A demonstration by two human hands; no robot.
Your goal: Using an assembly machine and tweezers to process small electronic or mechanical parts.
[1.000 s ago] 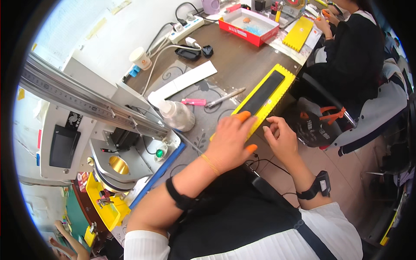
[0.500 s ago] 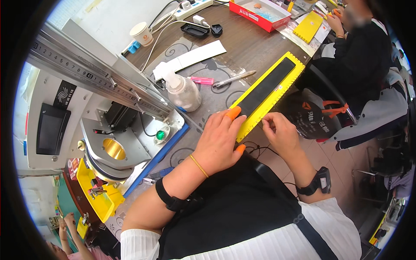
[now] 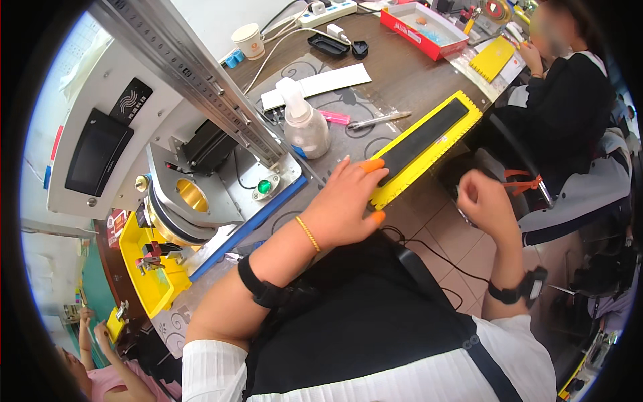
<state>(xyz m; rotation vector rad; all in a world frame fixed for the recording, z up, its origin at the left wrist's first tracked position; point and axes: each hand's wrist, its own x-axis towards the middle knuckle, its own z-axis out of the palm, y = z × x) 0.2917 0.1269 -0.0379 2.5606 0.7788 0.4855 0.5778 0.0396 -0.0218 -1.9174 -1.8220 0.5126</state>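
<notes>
A long yellow board (image 3: 429, 157) with toothed edges and a black strip (image 3: 423, 142) along its middle lies slantwise on the table. My left hand (image 3: 345, 204) is at its near end, palm down and fingers spread, with orange covers on a finger and the thumb. That finger's tip lies by the black strip's near end; whether it presses on it I cannot tell. Off the table's edge, to the right of the board, my right hand (image 3: 489, 204) is raised with fingers curled together. Anything between those fingertips is too small to make out.
At left stands a machine with a metal ruled column (image 3: 194, 74) and green button (image 3: 264, 187). Beyond my left hand are a pump bottle (image 3: 307, 130), pink item (image 3: 335, 117), pen (image 3: 380, 120) and white strip (image 3: 335, 83). A co-worker (image 3: 566, 100) sits at right.
My right hand has moved right, away from the board's edge. My left hand stays by its near end, with fingers spread a little wider. The whole view has shifted slightly.
</notes>
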